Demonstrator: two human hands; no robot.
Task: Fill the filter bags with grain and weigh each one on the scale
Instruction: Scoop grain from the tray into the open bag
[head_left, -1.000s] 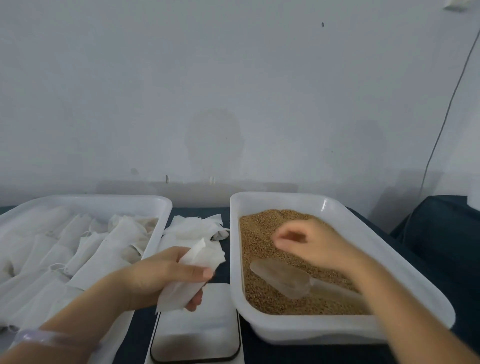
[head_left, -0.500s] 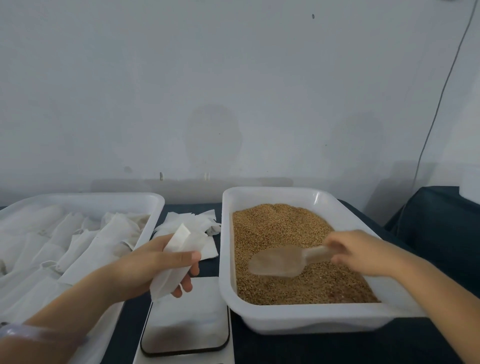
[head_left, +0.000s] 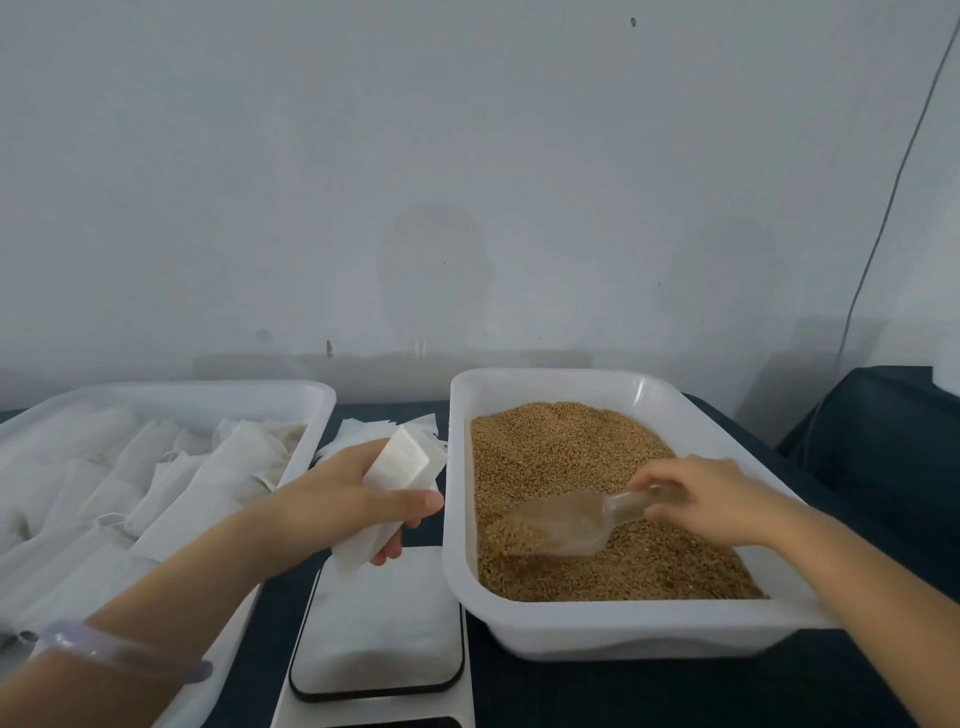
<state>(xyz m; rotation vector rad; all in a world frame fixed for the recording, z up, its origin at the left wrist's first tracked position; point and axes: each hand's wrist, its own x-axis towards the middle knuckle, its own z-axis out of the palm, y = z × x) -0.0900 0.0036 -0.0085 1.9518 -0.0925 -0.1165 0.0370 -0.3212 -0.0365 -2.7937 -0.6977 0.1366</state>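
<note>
We note the left grip, a bare hand, raised between the two trays, with fingers and thumb curled round one empty white filter bag. The bag is held tilted above the scale and apart from it. The right grip is closed round the handle of a clear plastic scoop. The scoop's bowl lies low in the grain, with some grain gathered at its mouth. The grain fills a white tray at the right of the dark surface. A second white tray at the left holds a heap of filter bags; whether these are filled we cannot tell. Further loose bags lie between the trays. A pale bracelet sits on the left wrist.
</note>
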